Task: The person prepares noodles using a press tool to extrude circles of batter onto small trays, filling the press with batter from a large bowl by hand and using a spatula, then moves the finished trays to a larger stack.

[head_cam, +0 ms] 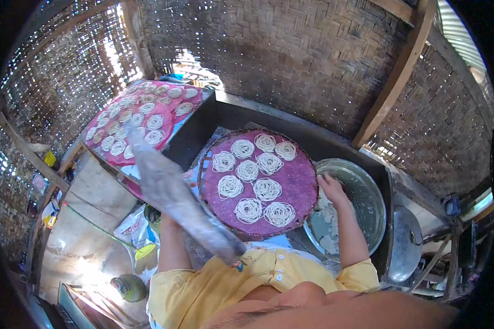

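A round tray or sieve with a dark rim [318,189], lined with purple-pink cloth, carries several flat nests of thin white noodle-like strands [267,189]. My right hand [332,188] grips the tray's right rim. At the left rim, part of my left hand [189,177] shows against it, mostly hidden by a blurred grey strip, perhaps cloth [168,185], which crosses in front of my left forearm. Under and beside my right forearm is a wide metal basin [364,197] with pale, wet-looking residue. Upper left, more nests lie on pink cloths [164,113].
A dark trough-like counter edge [271,113] runs behind the tray, against a woven bamboo wall [271,53]. A metal lid [405,242] stands at the right. Below left are a printed sack [133,228], a yellow fan-shaped tool [145,251] and a green gas cylinder [131,288].
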`<state>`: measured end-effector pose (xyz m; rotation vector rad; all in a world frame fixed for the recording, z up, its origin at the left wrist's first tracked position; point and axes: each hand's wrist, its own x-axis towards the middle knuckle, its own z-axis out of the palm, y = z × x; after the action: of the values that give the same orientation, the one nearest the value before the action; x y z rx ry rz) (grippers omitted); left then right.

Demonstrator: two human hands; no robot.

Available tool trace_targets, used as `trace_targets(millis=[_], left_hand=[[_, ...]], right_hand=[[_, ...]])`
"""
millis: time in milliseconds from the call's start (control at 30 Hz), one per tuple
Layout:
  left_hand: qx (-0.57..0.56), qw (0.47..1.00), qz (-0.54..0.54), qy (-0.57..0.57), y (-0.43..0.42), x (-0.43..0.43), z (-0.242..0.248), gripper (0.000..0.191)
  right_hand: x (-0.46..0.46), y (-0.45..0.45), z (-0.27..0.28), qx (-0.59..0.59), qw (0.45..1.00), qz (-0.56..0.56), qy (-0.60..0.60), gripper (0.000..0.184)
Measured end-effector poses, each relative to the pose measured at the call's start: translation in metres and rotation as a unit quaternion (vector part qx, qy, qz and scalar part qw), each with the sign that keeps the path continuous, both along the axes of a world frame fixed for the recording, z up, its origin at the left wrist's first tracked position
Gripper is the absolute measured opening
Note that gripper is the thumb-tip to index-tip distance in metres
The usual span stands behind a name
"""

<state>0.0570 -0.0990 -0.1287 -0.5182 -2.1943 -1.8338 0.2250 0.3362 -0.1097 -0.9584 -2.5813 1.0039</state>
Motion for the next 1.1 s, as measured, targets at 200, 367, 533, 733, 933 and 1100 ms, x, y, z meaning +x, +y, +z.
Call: trace_targets(millis=[200, 367, 533, 733, 933, 1100], left_hand=[[0.075, 0.995, 0.001, -0.07, -0.03, 0.006, 0.004, 0.053], [0.062, 0.994, -0.013, -0.091, -0.036, 0.022, -0.007, 0.057], [0.05, 0.993, -0.042, -0.095, -0.024, 0.023, -0.009, 0.061], [-0.004, 0.994, -0.105, -0.01, 0.005, 0.021, -0.012, 0.066], [-0.168, 0.948, -0.266, -0.051, 0.103, 0.056, 0.087, 0.07], [-0.02, 0.844, -0.534, -0.05, 0.129, 0.041, 0.114, 0.083]], right_hand=[[0.006, -0.003, -0.022, -0.256, 0.966, 0.038, 0.02, 0.027], [0.034, -0.037, -0.027, -0.44, 0.896, -0.051, 0.037, 0.022], [0.06, -0.112, -0.003, -0.585, 0.805, -0.064, 0.072, 0.02], [0.088, -0.115, 0.001, -0.556, 0.8, 0.167, -0.151, 0.051], [0.064, -0.135, 0.089, -0.449, 0.808, 0.371, 0.082, 0.069], [0.071, -0.126, 0.109, -0.564, 0.768, 0.3, 0.034, 0.083]])
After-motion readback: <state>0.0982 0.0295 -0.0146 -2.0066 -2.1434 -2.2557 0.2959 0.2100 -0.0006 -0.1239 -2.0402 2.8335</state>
